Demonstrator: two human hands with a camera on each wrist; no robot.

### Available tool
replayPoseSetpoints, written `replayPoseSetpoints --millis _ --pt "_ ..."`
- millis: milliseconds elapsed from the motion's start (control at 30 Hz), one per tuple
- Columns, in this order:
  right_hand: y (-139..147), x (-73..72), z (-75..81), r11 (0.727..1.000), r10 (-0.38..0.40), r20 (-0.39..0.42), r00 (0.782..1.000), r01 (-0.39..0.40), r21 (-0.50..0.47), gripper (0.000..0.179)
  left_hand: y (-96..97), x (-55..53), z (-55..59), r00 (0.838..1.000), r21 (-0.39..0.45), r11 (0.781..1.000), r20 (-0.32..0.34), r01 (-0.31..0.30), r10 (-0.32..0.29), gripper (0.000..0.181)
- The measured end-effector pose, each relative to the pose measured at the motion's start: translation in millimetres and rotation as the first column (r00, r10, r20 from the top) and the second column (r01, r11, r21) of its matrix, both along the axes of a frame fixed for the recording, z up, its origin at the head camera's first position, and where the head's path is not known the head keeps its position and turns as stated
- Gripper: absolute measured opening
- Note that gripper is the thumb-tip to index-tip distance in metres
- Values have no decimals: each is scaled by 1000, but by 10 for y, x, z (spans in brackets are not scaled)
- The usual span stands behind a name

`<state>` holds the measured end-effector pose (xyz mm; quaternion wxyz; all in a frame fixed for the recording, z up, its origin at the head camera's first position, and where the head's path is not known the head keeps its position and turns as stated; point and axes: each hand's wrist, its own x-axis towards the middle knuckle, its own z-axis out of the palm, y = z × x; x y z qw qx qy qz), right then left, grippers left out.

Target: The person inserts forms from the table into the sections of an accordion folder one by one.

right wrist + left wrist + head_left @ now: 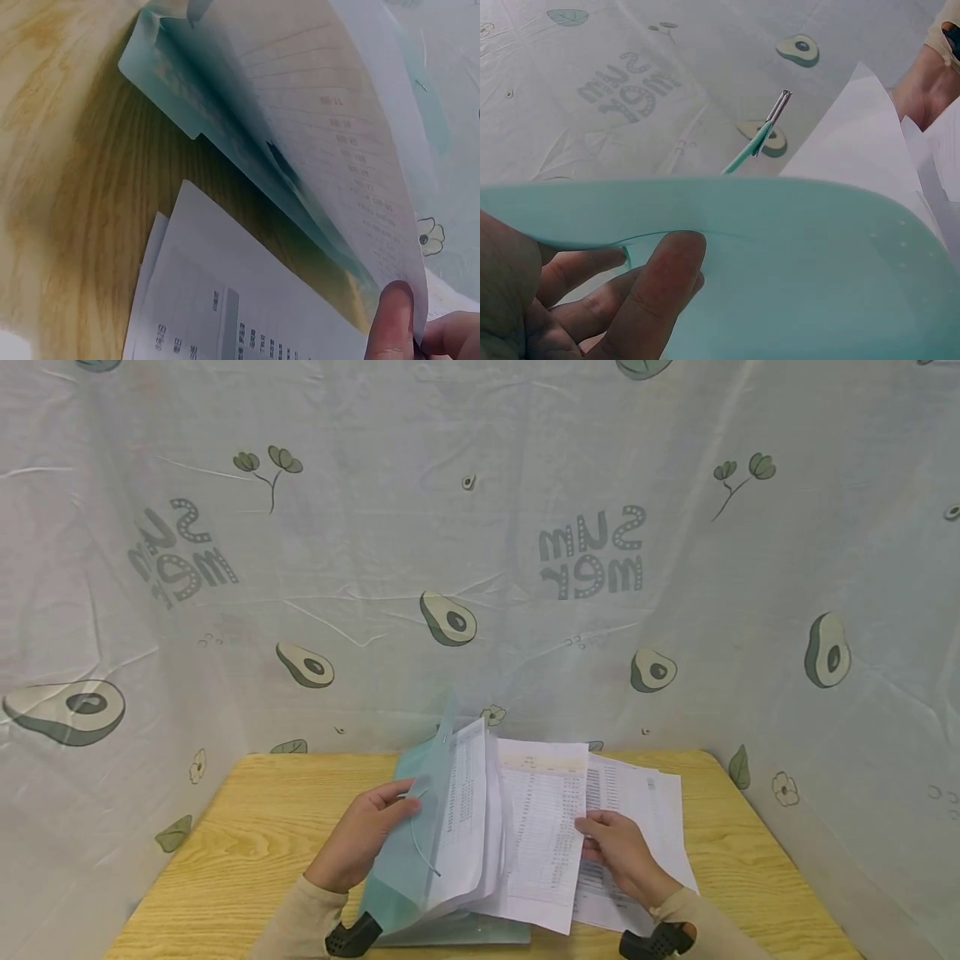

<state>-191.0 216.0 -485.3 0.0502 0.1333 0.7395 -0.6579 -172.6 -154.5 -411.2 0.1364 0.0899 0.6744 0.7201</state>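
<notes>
Soft light spread evenly over the table [285, 827], right to its back corners. The sheet [543, 835] looked too fuzzy to read. From the right wrist, a dark shadow lay beside the folder [161, 82]; from the left wrist, the left hand [589, 311] looked dim.

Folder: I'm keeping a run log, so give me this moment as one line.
left fingers: pinch folder | right fingers: pinch sheet edge | other papers: on table, right of folder
</notes>
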Motion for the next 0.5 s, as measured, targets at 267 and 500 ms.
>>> replayPoseSetpoints --millis 267,500 --pt "36 63 4 1000 10 6 1000 -10 6 34 3 1 -13 1000 6 1000 -2 4 -4 50" --pt "61 78 -6 998 66 19 998 -66 -6 35 -1 7 -7 1000 8 1000 -5 17 -17 51"
